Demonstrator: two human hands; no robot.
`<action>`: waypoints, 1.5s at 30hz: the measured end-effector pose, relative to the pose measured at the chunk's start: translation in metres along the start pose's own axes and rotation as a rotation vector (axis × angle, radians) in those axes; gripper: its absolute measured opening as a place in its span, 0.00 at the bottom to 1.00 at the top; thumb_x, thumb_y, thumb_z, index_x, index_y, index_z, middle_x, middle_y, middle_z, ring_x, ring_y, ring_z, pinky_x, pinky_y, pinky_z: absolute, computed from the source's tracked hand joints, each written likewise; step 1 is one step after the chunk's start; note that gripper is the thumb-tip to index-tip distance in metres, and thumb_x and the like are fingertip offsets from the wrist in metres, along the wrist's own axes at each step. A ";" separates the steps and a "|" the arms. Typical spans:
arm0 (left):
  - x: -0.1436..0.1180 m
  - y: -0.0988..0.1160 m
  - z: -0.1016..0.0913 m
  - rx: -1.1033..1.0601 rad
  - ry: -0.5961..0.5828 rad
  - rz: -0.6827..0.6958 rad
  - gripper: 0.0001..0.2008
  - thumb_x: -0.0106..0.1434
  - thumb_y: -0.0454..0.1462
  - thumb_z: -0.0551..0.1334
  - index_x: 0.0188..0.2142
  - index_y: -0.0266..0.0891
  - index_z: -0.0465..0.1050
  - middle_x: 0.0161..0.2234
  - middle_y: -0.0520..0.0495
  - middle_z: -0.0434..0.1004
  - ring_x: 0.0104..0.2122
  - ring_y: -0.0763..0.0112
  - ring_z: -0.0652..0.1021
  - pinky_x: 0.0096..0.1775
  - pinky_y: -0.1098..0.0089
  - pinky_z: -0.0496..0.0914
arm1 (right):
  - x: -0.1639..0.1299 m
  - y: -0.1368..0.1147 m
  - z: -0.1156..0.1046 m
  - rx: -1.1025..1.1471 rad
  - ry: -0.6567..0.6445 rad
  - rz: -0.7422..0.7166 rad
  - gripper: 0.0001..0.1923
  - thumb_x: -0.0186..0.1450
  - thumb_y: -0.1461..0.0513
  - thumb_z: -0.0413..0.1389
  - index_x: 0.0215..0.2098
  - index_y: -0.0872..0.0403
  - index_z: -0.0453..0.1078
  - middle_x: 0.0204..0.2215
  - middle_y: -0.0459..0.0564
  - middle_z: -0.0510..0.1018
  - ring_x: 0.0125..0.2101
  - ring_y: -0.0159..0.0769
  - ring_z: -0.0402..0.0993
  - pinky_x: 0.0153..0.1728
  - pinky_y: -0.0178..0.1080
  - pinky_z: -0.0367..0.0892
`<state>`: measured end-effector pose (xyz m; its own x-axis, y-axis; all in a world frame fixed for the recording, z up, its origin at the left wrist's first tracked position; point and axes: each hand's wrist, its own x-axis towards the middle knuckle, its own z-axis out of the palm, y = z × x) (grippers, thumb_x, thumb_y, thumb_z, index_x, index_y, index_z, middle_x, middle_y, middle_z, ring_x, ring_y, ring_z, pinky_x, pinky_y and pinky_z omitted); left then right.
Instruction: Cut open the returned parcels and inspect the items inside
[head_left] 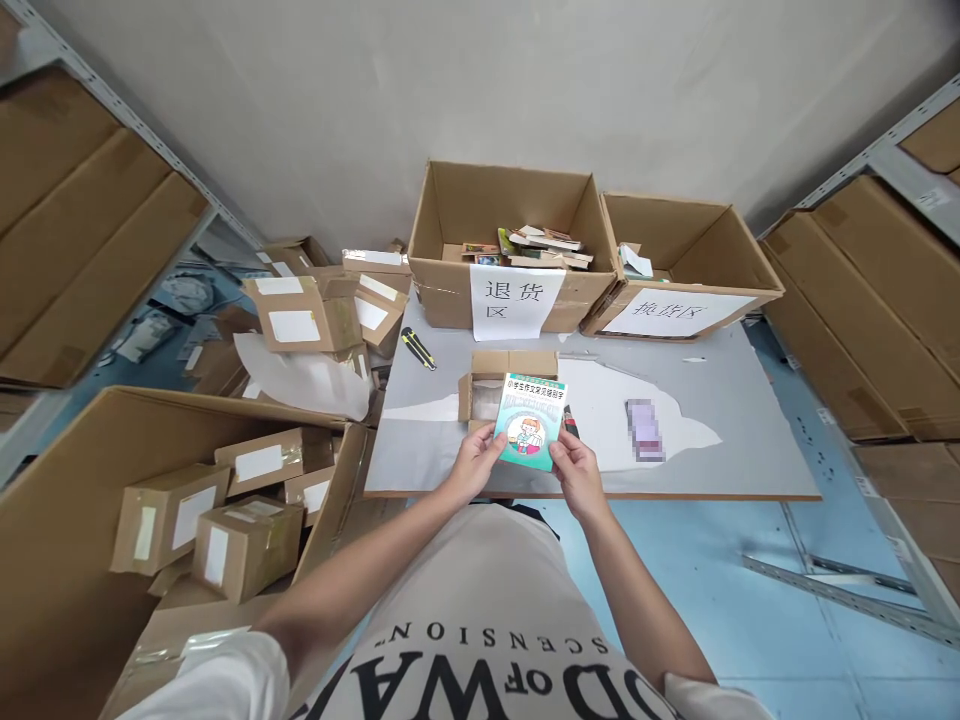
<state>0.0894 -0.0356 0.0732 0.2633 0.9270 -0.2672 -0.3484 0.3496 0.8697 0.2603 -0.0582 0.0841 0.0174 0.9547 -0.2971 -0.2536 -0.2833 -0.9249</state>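
One booklet, two hands.
We grip one teal booklet (530, 421) with left hand (474, 462) and right hand (577, 468), above one opened small carton (491, 378); two big boxes (450, 215) behind.

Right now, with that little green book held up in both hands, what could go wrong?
The book is pinched only at its lower corners by the left hand and right hand, so it might slip onto the open small box below. The utility knife lies loose on the table, where a reaching hand could catch it.
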 end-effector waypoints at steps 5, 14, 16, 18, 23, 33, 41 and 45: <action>-0.012 0.008 0.002 0.309 0.099 0.199 0.27 0.59 0.48 0.63 0.55 0.39 0.68 0.56 0.38 0.69 0.56 0.53 0.70 0.55 0.54 0.65 | -0.001 -0.006 0.003 -0.091 0.124 -0.101 0.25 0.56 0.49 0.61 0.46 0.55 0.74 0.36 0.52 0.82 0.33 0.41 0.78 0.33 0.42 0.73; -0.030 0.016 0.032 0.343 -0.002 0.300 0.34 0.60 0.46 0.63 0.63 0.40 0.57 0.65 0.39 0.54 0.64 0.54 0.57 0.61 0.57 0.58 | -0.008 -0.012 0.025 -0.667 0.223 -0.502 0.21 0.59 0.55 0.58 0.51 0.50 0.73 0.40 0.50 0.81 0.35 0.42 0.77 0.40 0.44 0.73; -0.026 0.014 0.034 0.148 0.021 0.287 0.32 0.60 0.48 0.62 0.61 0.38 0.60 0.62 0.37 0.60 0.61 0.53 0.63 0.58 0.59 0.63 | -0.012 -0.012 0.030 -0.802 0.153 -0.660 0.24 0.59 0.56 0.59 0.53 0.48 0.71 0.44 0.53 0.79 0.41 0.45 0.76 0.45 0.46 0.71; -0.022 0.015 0.032 -0.010 0.068 0.272 0.29 0.59 0.48 0.64 0.56 0.37 0.65 0.56 0.37 0.69 0.56 0.54 0.70 0.55 0.59 0.66 | -0.015 -0.013 0.033 -0.866 0.041 -0.793 0.24 0.59 0.56 0.59 0.54 0.47 0.71 0.47 0.55 0.76 0.47 0.47 0.73 0.51 0.49 0.67; -0.020 0.023 0.026 -0.254 0.103 0.090 0.24 0.58 0.47 0.65 0.52 0.42 0.66 0.51 0.42 0.74 0.49 0.59 0.76 0.50 0.59 0.71 | -0.011 -0.016 0.030 -0.778 0.077 -0.703 0.27 0.61 0.54 0.58 0.58 0.48 0.66 0.61 0.56 0.63 0.60 0.50 0.59 0.58 0.56 0.57; -0.014 0.017 0.022 -0.221 0.014 0.036 0.27 0.58 0.49 0.65 0.54 0.43 0.66 0.50 0.42 0.75 0.49 0.56 0.76 0.50 0.56 0.70 | 0.000 -0.012 0.019 -0.143 -0.084 -0.174 0.29 0.60 0.48 0.57 0.55 0.53 0.66 0.50 0.54 0.75 0.51 0.45 0.71 0.49 0.47 0.70; 0.003 0.007 0.011 -0.007 0.212 0.161 0.33 0.54 0.47 0.68 0.57 0.39 0.65 0.58 0.37 0.67 0.57 0.54 0.69 0.57 0.55 0.63 | 0.013 -0.010 0.011 -0.155 0.050 -0.205 0.32 0.57 0.51 0.61 0.56 0.54 0.66 0.50 0.56 0.76 0.48 0.44 0.73 0.48 0.46 0.70; -0.002 0.005 0.018 0.162 0.236 0.204 0.30 0.57 0.46 0.66 0.58 0.43 0.66 0.64 0.41 0.56 0.62 0.55 0.62 0.60 0.57 0.59 | 0.019 -0.010 0.012 -0.396 0.153 -0.317 0.29 0.59 0.52 0.59 0.57 0.55 0.66 0.48 0.55 0.77 0.44 0.44 0.75 0.45 0.45 0.72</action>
<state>0.1035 -0.0383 0.0860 -0.0185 0.9881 -0.1530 -0.2198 0.1453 0.9647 0.2514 -0.0364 0.0910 0.1821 0.9832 0.0074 0.1715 -0.0244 -0.9849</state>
